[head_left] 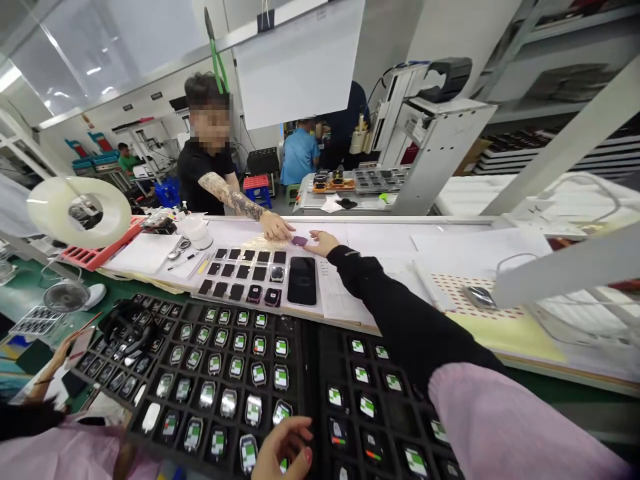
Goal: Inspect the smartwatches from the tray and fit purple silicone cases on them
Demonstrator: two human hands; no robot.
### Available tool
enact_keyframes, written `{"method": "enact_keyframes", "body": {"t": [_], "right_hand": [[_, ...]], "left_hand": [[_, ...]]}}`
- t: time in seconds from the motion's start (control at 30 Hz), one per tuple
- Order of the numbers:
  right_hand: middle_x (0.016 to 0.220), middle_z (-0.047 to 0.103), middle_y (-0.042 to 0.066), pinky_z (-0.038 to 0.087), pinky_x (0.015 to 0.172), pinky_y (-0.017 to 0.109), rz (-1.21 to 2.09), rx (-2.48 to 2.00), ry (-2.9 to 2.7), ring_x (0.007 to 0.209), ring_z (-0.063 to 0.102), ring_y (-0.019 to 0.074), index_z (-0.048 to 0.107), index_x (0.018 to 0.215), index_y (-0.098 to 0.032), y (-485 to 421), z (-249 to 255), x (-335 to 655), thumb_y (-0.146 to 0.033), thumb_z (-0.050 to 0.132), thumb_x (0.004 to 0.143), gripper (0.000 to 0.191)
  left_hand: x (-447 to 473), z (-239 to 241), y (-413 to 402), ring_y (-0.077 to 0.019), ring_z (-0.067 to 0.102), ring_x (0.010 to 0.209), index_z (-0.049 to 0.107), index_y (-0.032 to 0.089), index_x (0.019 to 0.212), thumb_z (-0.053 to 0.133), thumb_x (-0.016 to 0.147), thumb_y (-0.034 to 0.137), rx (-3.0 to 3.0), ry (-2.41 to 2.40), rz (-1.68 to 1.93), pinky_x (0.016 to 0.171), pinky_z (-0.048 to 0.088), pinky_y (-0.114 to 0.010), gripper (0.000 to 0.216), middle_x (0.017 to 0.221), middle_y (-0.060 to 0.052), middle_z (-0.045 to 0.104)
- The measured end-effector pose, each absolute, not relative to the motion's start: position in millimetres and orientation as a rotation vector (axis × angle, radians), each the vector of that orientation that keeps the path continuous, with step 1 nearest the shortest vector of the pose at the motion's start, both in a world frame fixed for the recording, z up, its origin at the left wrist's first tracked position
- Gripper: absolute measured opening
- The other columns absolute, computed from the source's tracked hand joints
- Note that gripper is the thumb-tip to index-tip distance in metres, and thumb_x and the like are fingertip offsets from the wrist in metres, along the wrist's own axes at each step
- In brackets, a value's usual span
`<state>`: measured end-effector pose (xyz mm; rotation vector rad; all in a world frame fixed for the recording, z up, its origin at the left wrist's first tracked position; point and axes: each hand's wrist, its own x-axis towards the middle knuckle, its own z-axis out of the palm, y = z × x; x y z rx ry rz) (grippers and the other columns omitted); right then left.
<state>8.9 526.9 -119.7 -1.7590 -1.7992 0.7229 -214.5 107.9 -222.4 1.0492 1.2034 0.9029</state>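
Observation:
My right hand [323, 244] reaches across the white bench, thumb and fingers apart. Its fingertips are at the edge of a small, flat purple piece [299, 241] whose kind I cannot make out; whether they touch it is unclear. A co-worker's hand [277, 227] is at the other side of that piece. Low in the view, my left hand [283, 448] hovers with loosely bent, parted fingers over a black compartment tray [313, 373]. Smartwatches [254, 409] with green and white screens fill many compartments, and part of one shows beneath this hand.
A dark phone [303, 281] lies beside a clear tray of black square pieces [243, 271]. A roll of tape [77, 212] hangs at left, near a small fan [67, 297]. A metal post [430, 160] stands across the bench. Another person's hand [63, 350] is at far left.

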Motion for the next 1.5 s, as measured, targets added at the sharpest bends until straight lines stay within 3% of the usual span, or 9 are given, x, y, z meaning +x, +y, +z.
{"method": "enact_keyframes", "body": {"t": [0.2, 0.4, 0.53, 0.7, 0.87, 1.0, 1.3, 1.4, 1.5], "right_hand": [[0.132, 0.055, 0.012, 0.042, 0.113, 0.039, 0.569, -1.885, -1.969, 0.125, 0.053, 0.0189, 0.059, 0.124, -0.01, 572.1, -145.0, -11.0, -0.035, 0.071, 0.081, 0.051], [0.105, 0.068, 0.011, 0.049, 0.102, 0.032, 0.555, -1.811, -2.037, 0.103, 0.063, 0.0181, 0.07, 0.106, -0.007, 565.5, -140.5, -7.1, -0.032, 0.072, 0.077, 0.038], [0.103, 0.068, 0.012, 0.054, 0.091, 0.024, 0.582, -1.59, -2.049, 0.091, 0.065, 0.0155, 0.071, 0.111, -0.006, 514.3, -111.3, 0.6, -0.034, 0.072, 0.075, 0.045], [0.107, 0.064, 0.008, 0.058, 0.081, 0.021, 0.633, -1.038, -2.116, 0.085, 0.063, 0.009, 0.069, 0.114, -0.014, 382.7, -69.4, 11.3, -0.044, 0.072, 0.076, 0.048], [0.101, 0.063, 0.006, 0.058, 0.074, 0.019, 0.501, -0.731, -2.141, 0.083, 0.062, 0.0076, 0.067, 0.113, -0.018, 255.0, -58.2, 28.4, -0.039, 0.068, 0.082, 0.037], [0.101, 0.061, 0.007, 0.058, 0.075, 0.02, 0.267, -0.786, -2.05, 0.089, 0.061, 0.0088, 0.06, 0.12, -0.017, 195.7, -70.6, 46.4, -0.029, 0.066, 0.086, 0.037], [0.138, 0.044, 0.012, 0.06, 0.09, 0.03, 0.235, -0.756, -2.349, 0.106, 0.059, 0.0138, 0.032, 0.149, -0.024, 146.0, -60.7, 117.3, -0.031, 0.056, 0.092, 0.062], [0.135, 0.05, 0.01, 0.058, 0.095, 0.035, 0.098, -0.688, -2.438, 0.117, 0.056, 0.0191, 0.037, 0.146, -0.022, 140.7, -59.0, 134.6, -0.034, 0.054, 0.093, 0.058], [0.134, 0.051, 0.01, 0.058, 0.086, 0.035, 0.007, -0.704, -2.486, 0.11, 0.058, 0.0202, 0.044, 0.143, -0.022, 137.6, -60.2, 146.3, -0.043, 0.052, 0.093, 0.055]], "left_hand": [[-233.0, -222.4, 130.2, -0.0117, 0.056, 0.08, 0.065, 0.017, 0.119, 0.068, 0.077, 0.064, 1.001, 1.198, 0.929, 0.068, 0.039, -0.022, 0.064, 0.104, -0.013, 0.061], [-235.2, -212.4, 137.7, -0.0149, 0.056, 0.089, 0.064, 0.016, 0.12, 0.066, 0.083, 0.056, 0.988, 1.249, 0.958, 0.076, 0.043, -0.024, 0.055, 0.105, -0.013, 0.061], [-229.5, -188.5, 150.9, -0.0185, 0.057, 0.099, 0.059, 0.016, 0.126, 0.063, 0.086, 0.052, 0.985, 1.184, 0.876, 0.085, 0.047, -0.028, 0.054, 0.112, -0.014, 0.059], [-183.1, -140.7, 171.8, -0.0189, 0.062, 0.097, 0.047, 0.018, 0.139, 0.058, 0.09, 0.053, 1.038, 1.116, 1.143, 0.071, 0.053, -0.026, 0.061, 0.125, -0.017, 0.055], [-120.9, -107.0, 170.8, -0.0237, 0.041, 0.138, 0.034, 0.026, 0.15, 0.044, 0.099, 0.044, 0.976, 0.829, 1.436, 0.11, 0.041, -0.034, 0.055, 0.156, -0.012, 0.028], [-90.9, -101.7, 145.2, -0.0226, 0.033, 0.143, 0.037, 0.026, 0.15, 0.042, 0.1, 0.039, 0.883, 0.692, 1.382, 0.118, 0.032, -0.035, 0.051, 0.155, -0.01, 0.033], [-51.9, -98.6, 101.9, -0.0271, 0.057, 0.123, 0.052, 0.021, 0.14, 0.051, 0.095, 0.047, 0.822, 0.724, 1.29, 0.103, 0.05, -0.04, 0.051, 0.141, -0.014, 0.05], [-41.5, -95.3, 93.5, -0.0281, 0.054, 0.126, 0.059, 0.019, 0.132, 0.055, 0.092, 0.05, 0.856, 0.759, 1.269, 0.105, 0.048, -0.042, 0.051, 0.141, -0.014, 0.051], [-34.2, -95.8, 87.2, -0.0276, 0.055, 0.124, 0.063, 0.015, 0.124, 0.06, 0.088, 0.054, 0.854, 0.795, 1.198, 0.106, 0.047, -0.042, 0.052, 0.131, -0.014, 0.059]]}}
